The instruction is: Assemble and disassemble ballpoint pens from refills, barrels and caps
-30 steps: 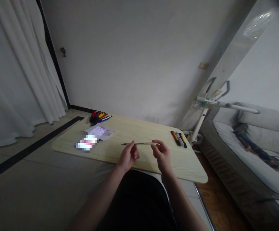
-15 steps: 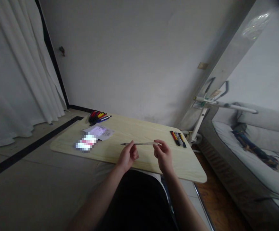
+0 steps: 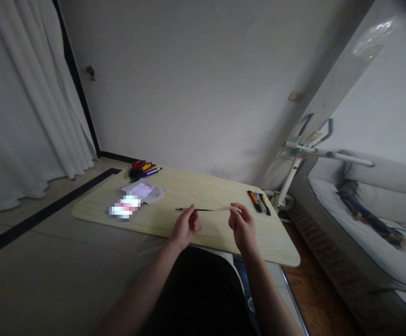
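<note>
Between thumb and fingers, my left hand (image 3: 186, 228) pinches a thin dark pen refill (image 3: 204, 210) lying sideways above the table; a dark pointed end sticks out to the left of the hand. My right hand (image 3: 244, 228) is closed on a slim whitish pen barrel (image 3: 223, 208), which points left toward the refill's right end. The two ends are very close together, and whether they still touch I cannot tell. The fingers of my right hand hide the barrel's far end.
The pale wooden table (image 3: 175, 186) carries a pile of coloured pens (image 3: 143, 170) at the far left, papers (image 3: 154, 194) and a blurred bright screen (image 3: 126, 206). A row of pens (image 3: 258, 203) lies at right. White exercise equipment (image 3: 293, 168) and a sofa (image 3: 381, 200) stand beyond.
My right hand has moved slightly right, drawing the whitish barrel along the dark refill, so more of the refill's right end shows. The left hand stays nearly still.
</note>
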### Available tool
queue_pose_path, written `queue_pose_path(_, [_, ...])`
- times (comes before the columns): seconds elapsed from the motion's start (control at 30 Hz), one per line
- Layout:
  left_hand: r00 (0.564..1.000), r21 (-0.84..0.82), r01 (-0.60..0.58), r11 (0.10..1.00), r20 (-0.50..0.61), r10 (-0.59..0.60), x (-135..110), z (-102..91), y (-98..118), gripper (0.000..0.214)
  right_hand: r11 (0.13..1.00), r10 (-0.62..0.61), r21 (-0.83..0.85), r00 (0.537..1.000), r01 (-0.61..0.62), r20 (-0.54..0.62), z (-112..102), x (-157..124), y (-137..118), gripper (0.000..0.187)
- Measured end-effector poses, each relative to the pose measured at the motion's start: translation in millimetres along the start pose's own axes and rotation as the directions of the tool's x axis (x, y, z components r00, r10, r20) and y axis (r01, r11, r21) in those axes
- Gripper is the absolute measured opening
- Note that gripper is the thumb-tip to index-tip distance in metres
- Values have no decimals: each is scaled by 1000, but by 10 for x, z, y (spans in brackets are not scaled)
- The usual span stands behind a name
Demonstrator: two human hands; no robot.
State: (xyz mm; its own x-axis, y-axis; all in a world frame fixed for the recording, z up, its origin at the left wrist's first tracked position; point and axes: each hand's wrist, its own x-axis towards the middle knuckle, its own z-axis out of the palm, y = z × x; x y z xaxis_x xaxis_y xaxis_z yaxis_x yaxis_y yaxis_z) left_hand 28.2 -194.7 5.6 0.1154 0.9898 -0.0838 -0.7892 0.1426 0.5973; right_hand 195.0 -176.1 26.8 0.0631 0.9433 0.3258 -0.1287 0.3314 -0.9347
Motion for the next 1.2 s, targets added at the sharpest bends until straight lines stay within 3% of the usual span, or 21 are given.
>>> queue_pose_path(0.17, [1000,-2,0,1000,-22,0,2,2,3,31,1000,-4,-23,999,3,-36,-91,44,49,23])
queue_pose_path(0.33, [1000,-10,-9,1000,12,9,-3,8,9,31,966,-40,-254,999,38,-2,-192,87,130,21])
queue_pose_path(0.53, [1000,-7,-15,1000,-5,15,-11,17,11,30,797,-141,-588,989,139,42,-228,88,261,15])
queue_pose_path(0.73, [1000,-2,-7,1000,-5,7,-9,24,12,30,539,-176,-829,982,147,60,-262,88,390,13])
queue_pose_path(1.0, [1000,-1,-5,1000,-19,5,-25,50,27,30,426,-138,-889,983,166,117,-232,98,390,7])
queue_pose_path(1.2, [1000,-2,-6,1000,-14,6,-32,62,24,29,361,-93,-925,991,121,94,-192,118,359,9])
